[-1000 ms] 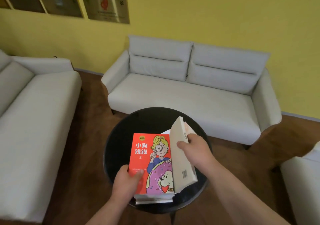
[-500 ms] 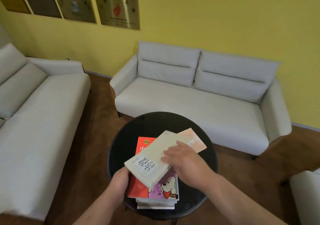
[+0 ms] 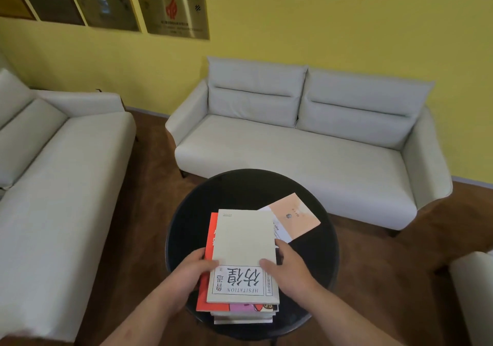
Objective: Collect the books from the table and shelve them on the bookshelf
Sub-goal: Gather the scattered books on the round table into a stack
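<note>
Both hands square the stack on the round black tabletop (image 3: 186,228): left hand (image 3: 190,273) and right hand (image 3: 289,272), fingers pressing the cream book (image 3: 244,241) onto the red book (image 3: 210,241). Collecting is under way; next, I judge, comes the peach book (image 3: 296,216) lying beside it. Beyond stands a grey sofa (image 3: 293,143); no bookshelf in view.

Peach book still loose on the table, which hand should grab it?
Right. The right hand sits at the stack's right edge, just below the peach book; the left hand is across the stack.
</note>
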